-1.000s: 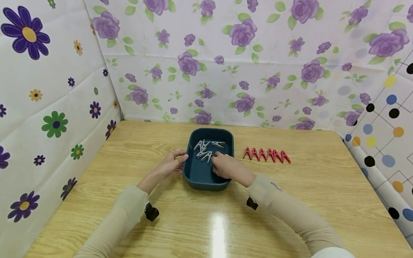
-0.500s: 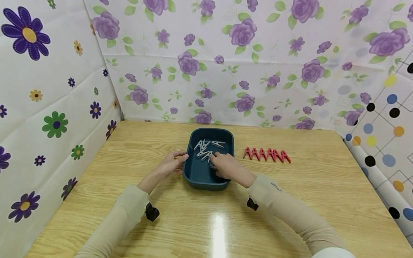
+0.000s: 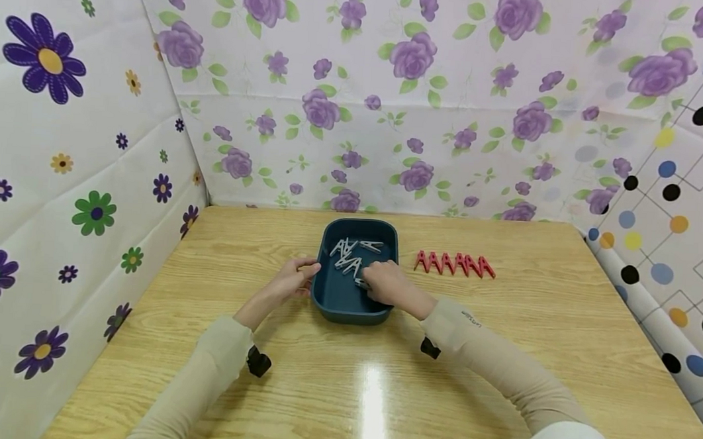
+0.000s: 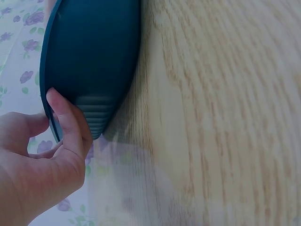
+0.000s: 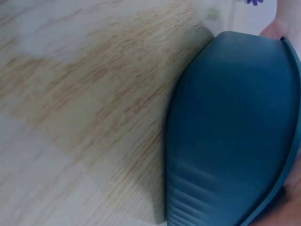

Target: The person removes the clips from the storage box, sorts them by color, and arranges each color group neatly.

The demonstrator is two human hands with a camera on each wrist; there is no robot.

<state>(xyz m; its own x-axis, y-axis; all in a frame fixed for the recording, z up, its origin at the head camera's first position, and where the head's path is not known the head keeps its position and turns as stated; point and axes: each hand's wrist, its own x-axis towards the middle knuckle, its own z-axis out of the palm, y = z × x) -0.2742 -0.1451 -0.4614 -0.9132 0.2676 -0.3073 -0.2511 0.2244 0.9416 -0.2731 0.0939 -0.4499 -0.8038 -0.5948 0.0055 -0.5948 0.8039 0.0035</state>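
Note:
A dark blue plastic bin (image 3: 338, 302) stands on the table, with several light grey clothespins (image 3: 345, 251) lying loose inside it. My left hand (image 3: 291, 276) grips the bin's left wall, thumb and fingers on either side of the rim, as the left wrist view shows. Inside the bin, on its right side, my right hand (image 3: 387, 281) is lowered with curled fingers. One grey clothespin (image 3: 361, 283) pokes out from under its fingertips; the rest of it is hidden by the hand. In the right wrist view the bin's wall covers most of that hand.
A row of several red clothespins (image 3: 455, 263) lies on the wooden table (image 3: 294, 402) to the right of the bin. Floral sheets (image 3: 358, 100) rise behind and at the sides of the table.
My right hand has shifted slightly within the bin, left and then back right. A grey clothespin now shows under its fingertips. The left hand and the bin have stayed put.

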